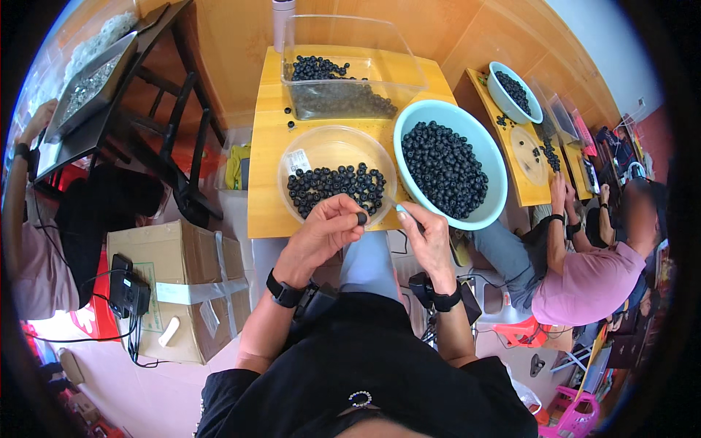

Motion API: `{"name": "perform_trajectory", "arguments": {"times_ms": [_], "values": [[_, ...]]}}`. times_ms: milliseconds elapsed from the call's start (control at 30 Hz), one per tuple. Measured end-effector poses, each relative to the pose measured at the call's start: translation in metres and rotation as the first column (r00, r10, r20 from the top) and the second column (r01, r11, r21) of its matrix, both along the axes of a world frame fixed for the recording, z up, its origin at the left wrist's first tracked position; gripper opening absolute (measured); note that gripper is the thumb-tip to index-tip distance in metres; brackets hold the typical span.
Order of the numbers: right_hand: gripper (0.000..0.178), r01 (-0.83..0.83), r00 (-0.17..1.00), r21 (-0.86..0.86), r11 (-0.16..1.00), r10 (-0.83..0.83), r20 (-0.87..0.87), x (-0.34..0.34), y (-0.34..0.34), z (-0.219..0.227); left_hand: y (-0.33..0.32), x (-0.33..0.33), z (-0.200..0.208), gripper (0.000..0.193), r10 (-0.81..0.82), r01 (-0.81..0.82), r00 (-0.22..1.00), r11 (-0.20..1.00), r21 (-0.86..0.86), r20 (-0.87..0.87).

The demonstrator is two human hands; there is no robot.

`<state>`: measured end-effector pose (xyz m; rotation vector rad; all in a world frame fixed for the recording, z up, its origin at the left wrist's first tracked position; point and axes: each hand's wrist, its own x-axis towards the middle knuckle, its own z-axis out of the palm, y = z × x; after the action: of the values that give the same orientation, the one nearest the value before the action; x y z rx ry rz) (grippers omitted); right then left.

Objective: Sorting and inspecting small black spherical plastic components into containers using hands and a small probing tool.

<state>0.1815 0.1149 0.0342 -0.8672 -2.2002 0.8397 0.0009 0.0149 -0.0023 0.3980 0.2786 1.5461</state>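
Note:
My left hand [328,232] is closed in a pinch around one black bead [361,218], just over the near edge of a clear round tray [339,134]. Many black beads [332,188] with small holes lie in the tray's near half. My right hand [426,241], closed, grips a thin tool [399,207] with a pale blue part showing at the fingertips. Its tip points toward the tray, and its exact kind is too small to make out. Right of the tray stands a light blue bowl [498,191] heaped with more black beads.
A clear rectangular bin [358,31] of beads stands at the table's far side, a pink bottle [282,22] behind it. Left of me is a taped cardboard box [171,248]. At right, a person in pink [588,288] works at another table with a blue bowl [537,109].

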Motion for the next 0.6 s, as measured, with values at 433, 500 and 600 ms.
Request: {"name": "perform_trajectory", "arguments": {"times_ms": [433,500,600], "values": [[0.020,-0.239,0.967,-0.257,0.936,0.205,-0.154,-0.016,-0.025,0.022,0.000,0.011,-0.002,0.014,-0.041,0.031,0.992,0.996,-0.082,-0.120],[0.016,-0.266,0.947,-0.484,0.834,0.133,-0.291,-0.012,-0.026,0.011,-0.002,0.013,-0.006,0.015,-0.083,0.073,0.990,0.993,-0.088,-0.112],[0.015,-0.249,0.949,-0.671,0.698,0.040,-0.312,-0.008,-0.032,0.017,-0.006,0.015,-0.010,0.017,-0.154,0.145,0.985,0.984,-0.107,-0.083]]}}
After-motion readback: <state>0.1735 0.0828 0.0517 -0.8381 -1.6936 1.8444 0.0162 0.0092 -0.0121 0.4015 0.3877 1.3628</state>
